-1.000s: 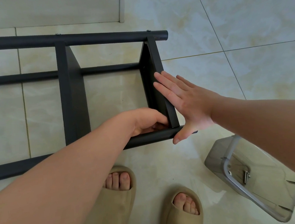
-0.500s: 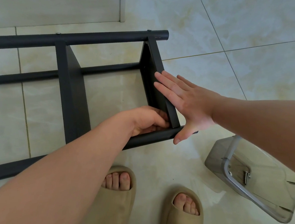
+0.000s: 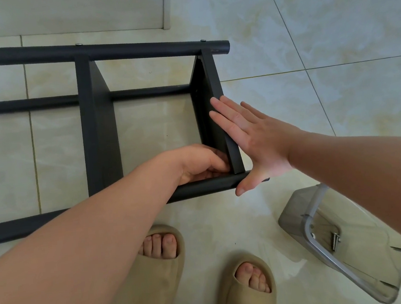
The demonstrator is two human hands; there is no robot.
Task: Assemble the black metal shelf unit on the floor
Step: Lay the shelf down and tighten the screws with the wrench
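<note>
A flat, open right hand [image 3: 256, 142] steadies the end panel [image 3: 213, 83] of the shelf unit [image 3: 137, 49] while the left hand [image 3: 200, 162] curls into the corner joint, its grip hidden.

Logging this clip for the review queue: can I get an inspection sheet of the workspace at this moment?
Surface: pale glossy tiled floor.
Job's things: black shelf frame lying on the floor; end panel between its tubes.
Clutter: clear container near the frame's end, a bolt inside.
Hands: right hand flat against the end panel; left hand curled at the panel's near inner corner, contents hidden.
Cables: nothing seen.
Surroundings: beige slippers, pale skirting board.
</note>
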